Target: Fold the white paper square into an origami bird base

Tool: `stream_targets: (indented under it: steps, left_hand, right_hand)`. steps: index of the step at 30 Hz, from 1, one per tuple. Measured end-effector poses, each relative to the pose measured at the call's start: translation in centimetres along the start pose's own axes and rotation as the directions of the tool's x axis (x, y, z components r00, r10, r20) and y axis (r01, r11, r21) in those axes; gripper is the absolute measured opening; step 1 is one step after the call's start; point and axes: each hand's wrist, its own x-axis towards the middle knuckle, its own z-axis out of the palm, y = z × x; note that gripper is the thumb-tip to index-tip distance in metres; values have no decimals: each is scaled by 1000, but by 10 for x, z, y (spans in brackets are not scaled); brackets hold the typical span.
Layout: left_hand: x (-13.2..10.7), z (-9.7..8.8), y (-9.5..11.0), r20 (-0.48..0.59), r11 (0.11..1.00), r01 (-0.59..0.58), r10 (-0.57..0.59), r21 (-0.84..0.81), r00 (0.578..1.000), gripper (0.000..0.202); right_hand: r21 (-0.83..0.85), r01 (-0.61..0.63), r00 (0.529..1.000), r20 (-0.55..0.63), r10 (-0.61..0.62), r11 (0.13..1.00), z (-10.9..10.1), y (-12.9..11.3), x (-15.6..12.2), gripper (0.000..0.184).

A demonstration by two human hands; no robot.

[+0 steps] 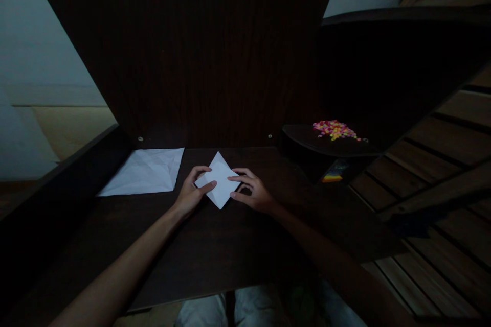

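A small folded white paper point(218, 180), diamond-shaped, lies on the dark wooden desk point(215, 250). My left hand point(192, 193) pinches its left corner between thumb and fingers. My right hand point(251, 191) presses its right side, fingers curled over the edge. Both hands rest on the desk with the paper between them.
A larger creased white sheet point(143, 179) lies flat at the desk's left rear. A pile of small colourful beads point(334, 130) sits on a dark raised shelf at right. A small colourful object point(333, 176) lies below that shelf. A tall dark back panel point(192, 51) closes the desk's far side.
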Motion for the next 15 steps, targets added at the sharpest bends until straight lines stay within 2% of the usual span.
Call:
stream_targets:
  steps: [2,5,8,11,15]
  left_hand:
    - [4,-5,-5,35,997,-1,-2,77,999,45]
    - [11,-13,-13,72,969,23,-42,247,997,49]
    - [16,-18,-18,105,903,-82,42,422,994,49]
    - [14,-21,-17,200,775,-217,119,594,973,47]
    - [9,-22,-12,307,514,-386,235,766,922,44]
  right_hand:
    - [31,-9,1000,-27,10,999,1,5,2,35]
    - [5,-29,998,-56,29,1000,1,13,3,28]
    - [-65,-75,997,-33,73,995,0,20,2,24]
    - [-224,-82,997,-20,79,971,-1,20,1,25]
    - [-428,0,1000,-5,-3,904,-3,14,1,26]
